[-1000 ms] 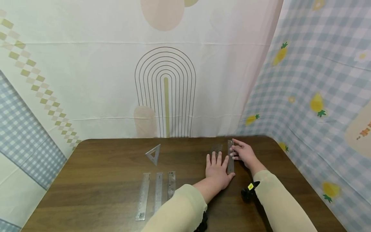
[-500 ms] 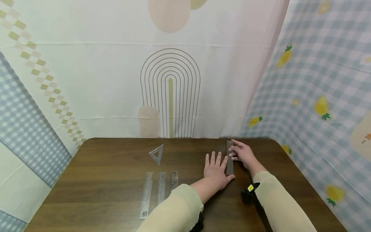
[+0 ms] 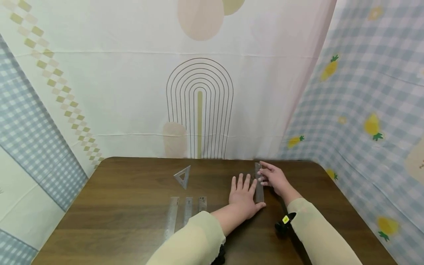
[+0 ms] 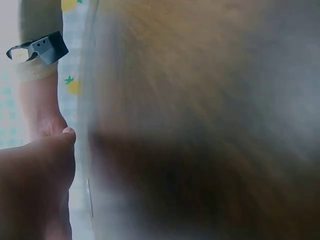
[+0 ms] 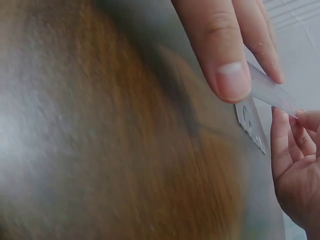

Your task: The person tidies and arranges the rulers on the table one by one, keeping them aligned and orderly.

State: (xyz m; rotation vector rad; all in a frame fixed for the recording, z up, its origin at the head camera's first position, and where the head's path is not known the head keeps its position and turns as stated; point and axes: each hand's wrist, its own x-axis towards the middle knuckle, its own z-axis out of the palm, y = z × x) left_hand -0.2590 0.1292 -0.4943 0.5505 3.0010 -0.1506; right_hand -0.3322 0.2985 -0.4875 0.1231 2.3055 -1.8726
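Note:
A clear ruler (image 3: 260, 187) lies near the far right of the table, with its long side running away from me. My right hand (image 3: 277, 180) holds it at the far part, and in the right wrist view the ruler (image 5: 272, 92) passes between thumb and fingers. To its left my left hand (image 3: 243, 197) has its fingers straight and spread, index finger by the ruler's left edge and thumb near its close end. Beside the ruler, a clear plastic piece with cut-outs (image 5: 251, 127) shows in the right wrist view; my hands mostly hide it in the head view.
A clear set square (image 3: 183, 177) lies at the table's back, left of centre. Nearer, several clear rulers stand side by side, including a long ruler (image 3: 172, 215), partly hidden by my left sleeve. Patterned cloth (image 3: 132, 92) hangs behind the brown table (image 3: 109, 206).
Both hands and the ruler have shifted left across the table, toward the clear piece, which is now mostly covered. The head view has turned slightly left.

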